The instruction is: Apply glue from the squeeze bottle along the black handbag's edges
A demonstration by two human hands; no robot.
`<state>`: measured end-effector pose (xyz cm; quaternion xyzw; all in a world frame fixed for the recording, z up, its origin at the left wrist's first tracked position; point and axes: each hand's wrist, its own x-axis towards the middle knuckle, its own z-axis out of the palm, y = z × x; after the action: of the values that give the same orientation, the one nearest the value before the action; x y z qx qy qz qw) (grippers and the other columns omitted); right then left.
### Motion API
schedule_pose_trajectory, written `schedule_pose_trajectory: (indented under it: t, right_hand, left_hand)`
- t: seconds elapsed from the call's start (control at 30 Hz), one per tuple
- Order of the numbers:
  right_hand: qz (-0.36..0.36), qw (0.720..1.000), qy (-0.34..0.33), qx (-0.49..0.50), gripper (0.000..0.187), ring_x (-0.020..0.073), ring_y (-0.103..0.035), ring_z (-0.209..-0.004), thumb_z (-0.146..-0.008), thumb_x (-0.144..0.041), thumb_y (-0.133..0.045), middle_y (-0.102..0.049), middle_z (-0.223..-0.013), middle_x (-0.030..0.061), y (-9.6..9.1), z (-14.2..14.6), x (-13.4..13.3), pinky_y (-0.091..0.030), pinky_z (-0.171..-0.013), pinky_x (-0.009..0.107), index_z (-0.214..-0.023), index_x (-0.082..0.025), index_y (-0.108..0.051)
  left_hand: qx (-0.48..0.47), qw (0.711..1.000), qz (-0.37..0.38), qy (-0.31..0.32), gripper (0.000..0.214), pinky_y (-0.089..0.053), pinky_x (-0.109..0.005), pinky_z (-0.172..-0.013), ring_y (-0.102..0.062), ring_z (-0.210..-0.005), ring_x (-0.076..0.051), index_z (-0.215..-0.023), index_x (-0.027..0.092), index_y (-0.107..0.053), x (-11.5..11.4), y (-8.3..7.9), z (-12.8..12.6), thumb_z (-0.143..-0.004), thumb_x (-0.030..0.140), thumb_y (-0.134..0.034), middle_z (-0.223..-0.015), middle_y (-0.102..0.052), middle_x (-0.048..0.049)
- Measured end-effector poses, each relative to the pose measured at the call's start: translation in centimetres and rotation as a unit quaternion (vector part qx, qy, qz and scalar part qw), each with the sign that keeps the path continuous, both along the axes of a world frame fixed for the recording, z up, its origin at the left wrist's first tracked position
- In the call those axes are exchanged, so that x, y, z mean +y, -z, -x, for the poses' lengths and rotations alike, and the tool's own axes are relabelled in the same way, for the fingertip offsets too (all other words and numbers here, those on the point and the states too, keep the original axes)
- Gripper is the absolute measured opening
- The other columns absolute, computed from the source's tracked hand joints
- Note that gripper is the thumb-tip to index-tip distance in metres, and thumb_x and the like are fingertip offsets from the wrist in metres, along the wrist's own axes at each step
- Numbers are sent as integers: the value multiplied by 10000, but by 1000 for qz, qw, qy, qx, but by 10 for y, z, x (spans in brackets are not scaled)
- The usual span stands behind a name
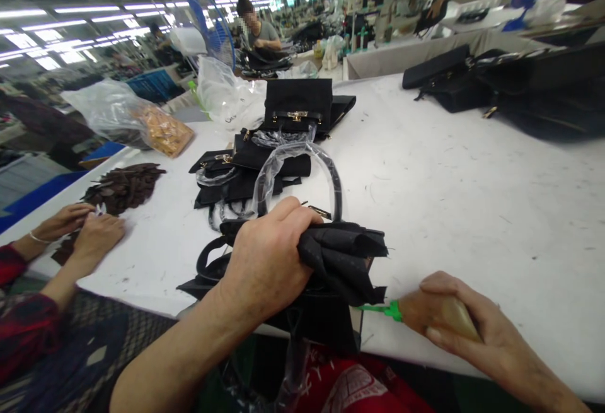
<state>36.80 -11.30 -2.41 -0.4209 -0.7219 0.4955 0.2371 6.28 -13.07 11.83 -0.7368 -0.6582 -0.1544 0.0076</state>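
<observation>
Head view: left hand (271, 255) sits at the centre of the frame, closed around the folded top of a black bag (347, 258), whose loose cloth edges stick out to the right of the fist. Behind the knuckles a handle (337, 189) in clear wrap arches up, and the lower part of the bag hangs toward the bottom of the frame, over the near edge of a white table (472, 180). Right hand (494, 334), at the lower right, is curled around an amber bottle (456, 318) with a green nozzle (394, 311) aimed left; its tip is beside the bag's right edge, and whether they touch I cannot tell. A pile (297, 101) of black bags with gold clasps lies at upper centre, more black bags (543, 85) at the upper right. At the left edge, a co-worker's hands (97, 236), in plaid sleeves, are together near a heap of brown pieces (125, 189); a plastic sack (165, 129) of tan pieces lies above that. A blue fan (208, 22) and a seated person (265, 31) show at the upper middle.
</observation>
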Motion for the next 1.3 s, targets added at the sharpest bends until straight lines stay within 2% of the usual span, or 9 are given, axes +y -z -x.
schedule_pose_trajectory:
  t: [0.07,0.23,0.37,0.5,0.67,0.8,1.03,1.17,1.3]
  right_hand:
    - [-15,1000,21,-9,311,269,-658,-985,-843,-400,-689,-658,-1096,16,0,0,-1,-562,-722,310,-1115,-304,-573]
    - [18,998,-63,11,273,240,-658,-926,-875,-370,-660,-647,-1049,11,-1,-2,-5,-555,-764,322,-1115,-306,-549]
    - [-27,999,-20,-13,309,269,-645,-990,-882,-377,-661,-630,-1128,41,0,-3,-6,-553,-771,343,-1148,-306,-521]
    - [9,997,-76,-1,283,247,-662,-915,-894,-395,-637,-641,-1063,25,1,-6,-8,-560,-734,322,-1142,-309,-530]
    - [-36,999,2,-20,318,251,-661,-964,-878,-388,-661,-647,-1099,18,7,-7,-13,-563,-732,296,-1159,-316,-528]
    - [-2,999,-40,-12,313,261,-662,-997,-876,-410,-660,-654,-1130,18,5,-5,-18,-565,-746,293,-1152,-308,-555]
    - [10,999,-47,-13,319,257,-663,-969,-895,-415,-639,-655,-1100,27,5,-4,-21,-561,-747,311,-1169,-296,-525]
    - [-16,1000,-10,-23,312,238,-654,-951,-912,-401,-622,-639,-1090,18,6,-8,-23,-550,-729,298,-1180,-313,-491]
    - [-40,998,-48,-19,336,248,-644,-1025,-899,-395,-641,-624,-1150,14,4,-7,-27,-554,-756,286,-1190,-335,-485]
  left_hand:
    - [-1,1000,2,0,212,-454,-259,-622,-610,-733,-149,-909,207,-673,-1,-1,0,-770,130,-532,-880,-641,-24]
    - [-10,1000,10,-6,205,-461,-264,-622,-614,-728,-153,-903,208,-675,-3,-3,1,-765,128,-545,-871,-636,-21]
    - [-23,999,21,-10,204,-472,-262,-645,-609,-728,-152,-891,204,-675,-5,-5,0,-757,116,-549,-861,-636,-24]
    - [-44,999,28,-7,202,-465,-267,-643,-604,-729,-158,-878,201,-675,-11,-6,1,-743,112,-555,-847,-634,-24]
    - [-78,996,33,-5,213,-455,-265,-654,-606,-729,-148,-877,201,-674,-19,-8,3,-738,95,-552,-840,-637,-12]
    - [-91,994,52,-3,216,-445,-259,-658,-604,-726,-140,-877,199,-674,-26,-10,4,-734,88,-556,-838,-636,-5]
    - [-85,994,64,-2,186,-434,-256,-640,-599,-714,-140,-867,201,-660,-39,-14,5,-747,105,-555,-818,-630,0]
    - [-80,994,73,-4,195,-437,-258,-633,-608,-716,-148,-879,209,-662,-42,-16,4,-756,120,-540,-827,-638,-1]
    - [-78,994,79,-12,183,-439,-266,-626,-616,-708,-156,-871,209,-668,-41,-17,2,-758,143,-540,-821,-644,-4]
